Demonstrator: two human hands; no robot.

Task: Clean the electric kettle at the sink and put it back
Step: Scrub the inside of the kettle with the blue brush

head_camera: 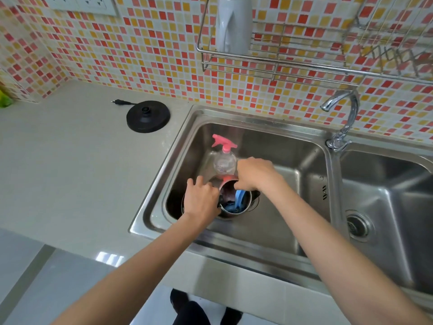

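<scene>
The steel electric kettle point(248, 202) stands open-topped in the left sink basin point(276, 146). My left hand point(202, 199) grips its handle side, hiding the handle. My right hand point(254, 173) is at the kettle's rim, fingers curled down into the mouth. A blue cloth or sponge point(239, 202) shows inside the kettle under that hand; whether the fingers grip it is unclear. The black kettle base point(148, 116) with its unplugged cord lies on the counter to the left.
A clear spray bottle with a pink trigger point(224, 158) stands in the basin just behind the kettle. The faucet point(344, 118) rises between the two basins; the right basin point(384, 207) has a drain. A wire rack point(281, 62) with a white bottle hangs above.
</scene>
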